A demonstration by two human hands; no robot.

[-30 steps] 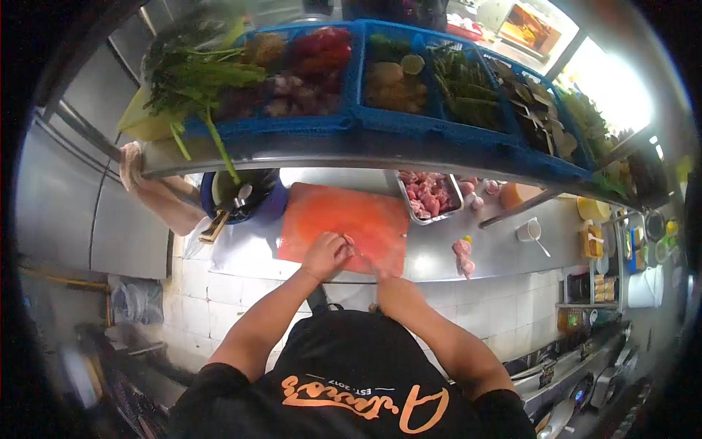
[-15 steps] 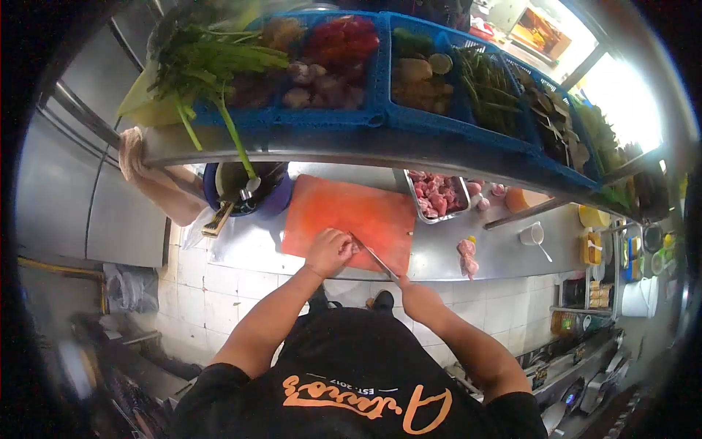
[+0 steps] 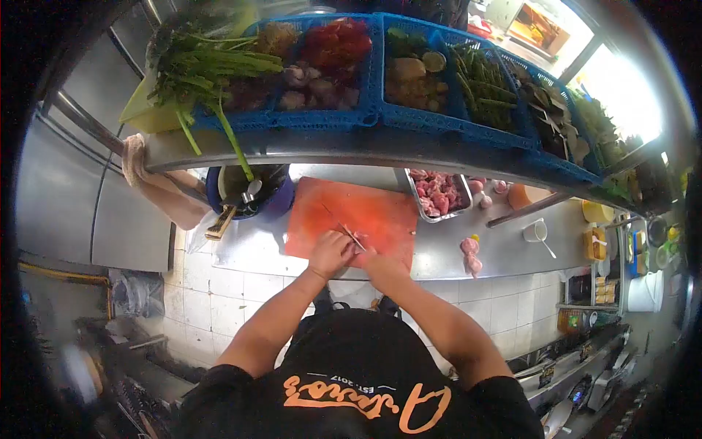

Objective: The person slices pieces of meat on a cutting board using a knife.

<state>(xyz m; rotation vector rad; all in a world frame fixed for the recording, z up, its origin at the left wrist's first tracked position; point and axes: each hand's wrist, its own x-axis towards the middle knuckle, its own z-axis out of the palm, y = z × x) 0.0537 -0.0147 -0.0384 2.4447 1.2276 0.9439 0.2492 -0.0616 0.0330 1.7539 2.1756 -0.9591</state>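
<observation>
An orange cutting board [image 3: 314,201] lies on the steel counter near its front edge. My left hand [image 3: 332,252] is closed over a small piece of meat at the front of the board, and the fingers hide most of that piece. My right hand [image 3: 381,268] is wrapped round the handle of a knife [image 3: 353,238]. The blade points up and left across the board, right beside my left fingertips. Behind the board on the right, a metal tray [image 3: 447,214] holds cut raw meat [image 3: 437,194]. Pink raw meat pieces [image 3: 471,256] lie on the counter to the right.
A steel shelf [image 3: 322,157] with blue vegetable baskets [image 3: 468,130] overhangs the counter. A dark blue bucket [image 3: 278,201] with utensils stands left of the board. A white cup [image 3: 534,231] with a spoon is on the right. A cloth [image 3: 157,194] hangs at the left post.
The knife has moved left and further over the board, with my right hand now close to my left. My left hand has stayed at the board's front with the meat.
</observation>
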